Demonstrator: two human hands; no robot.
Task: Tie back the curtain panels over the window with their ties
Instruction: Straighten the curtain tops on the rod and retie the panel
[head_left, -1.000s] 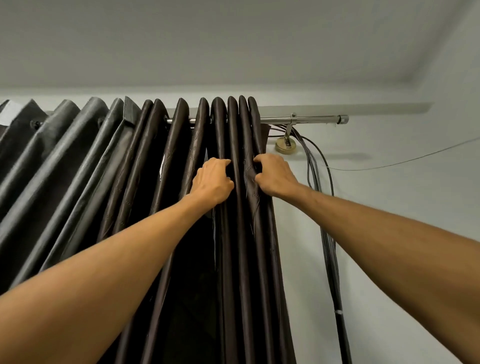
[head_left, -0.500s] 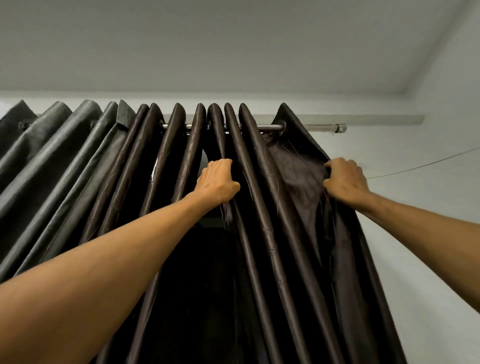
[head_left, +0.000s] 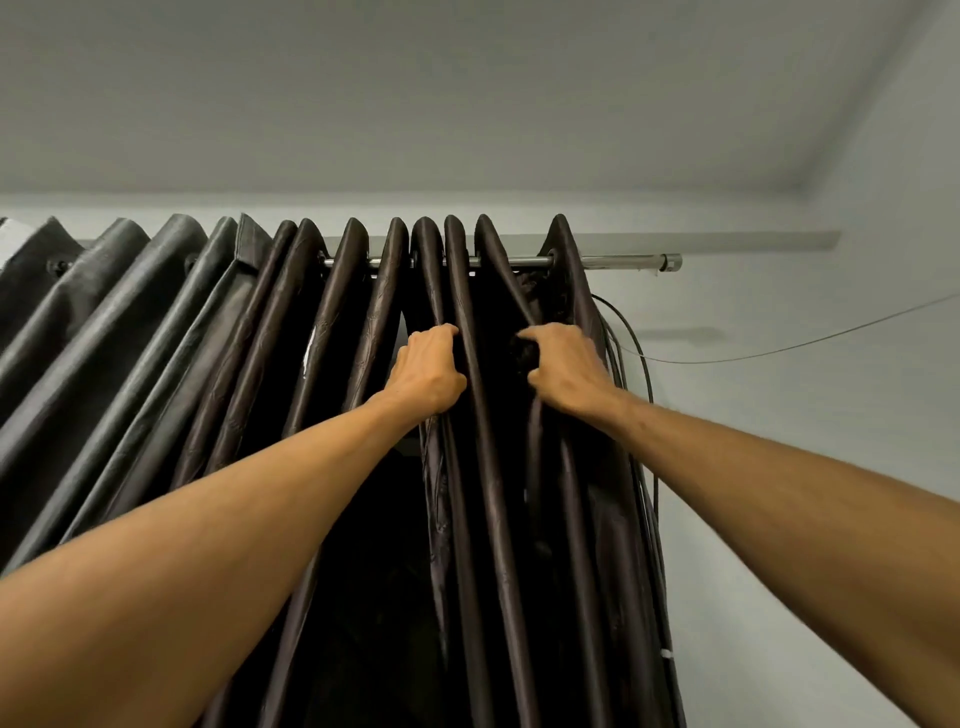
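A dark brown curtain panel (head_left: 483, 467) hangs in pleats from a metal rod (head_left: 618, 261) near the ceiling. A greyer panel (head_left: 119, 332) hangs to its left on the same rod. My left hand (head_left: 428, 371) grips a pleat near the middle of the brown panel, a little below the rod. My right hand (head_left: 563, 366) grips the panel's outer right folds at the same height. Both arms reach up from below. No tie is visible.
Black cables (head_left: 647, 415) run down the wall just right of the curtain. A thin wire (head_left: 779, 348) stretches off to the right across the white wall. The rod's end cap (head_left: 670, 261) sticks out past the curtain. The ceiling is close above.
My right hand, which had pulled the panel's outer edge out to the right, has brought it back left, bunching the folds near my left hand. The left hand has stayed on its pleat.
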